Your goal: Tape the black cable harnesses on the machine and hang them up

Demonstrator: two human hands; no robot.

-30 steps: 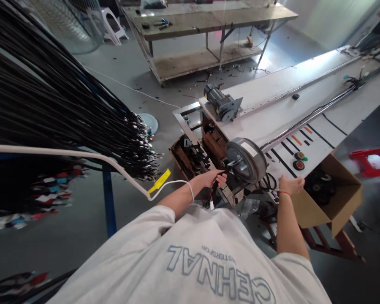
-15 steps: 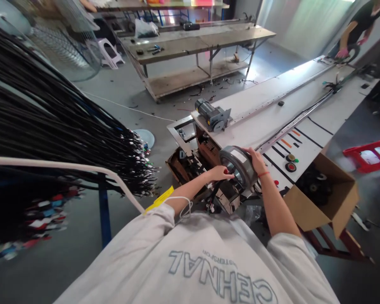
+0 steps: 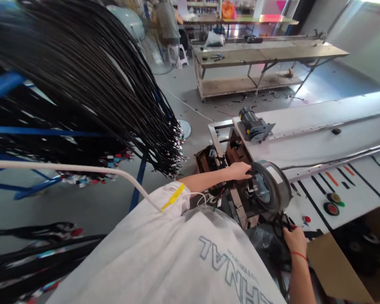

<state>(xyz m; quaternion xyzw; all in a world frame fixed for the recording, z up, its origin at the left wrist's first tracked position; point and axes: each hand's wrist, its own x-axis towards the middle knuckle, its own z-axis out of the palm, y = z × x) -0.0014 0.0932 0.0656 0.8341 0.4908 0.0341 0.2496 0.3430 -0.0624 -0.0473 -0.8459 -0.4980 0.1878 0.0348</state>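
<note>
A round grey drum-like ring (image 3: pixel 277 181) with an open middle and a pale label sits tilted at the end of the bench. My left hand (image 3: pixel 240 171) is closed on its near left rim, fingertips at the edge. Lower right, my right hand (image 3: pixel 295 240) is closed beside dark cable loops (image 3: pixel 278 223) under the ring; what its fingers hold is hidden. Beneath the ring is a metal frame (image 3: pixel 237 207) with wires. A grey motor (image 3: pixel 255 126) rests on the white bench top behind it.
Thick bundles of black cables (image 3: pixel 114 76) hang at the left on a blue rack (image 3: pixel 139 181). A cardboard box (image 3: pixel 335 266) stands at the lower right. Black and orange strips and round buttons (image 3: pixel 331 208) lie on the white bench (image 3: pixel 310 143). Another table (image 3: pixel 272 55) is beyond.
My right hand has left the ring's far side and moved down to the cables below it. My left hand has shifted from inside the ring to its rim. The view has turned left.
</note>
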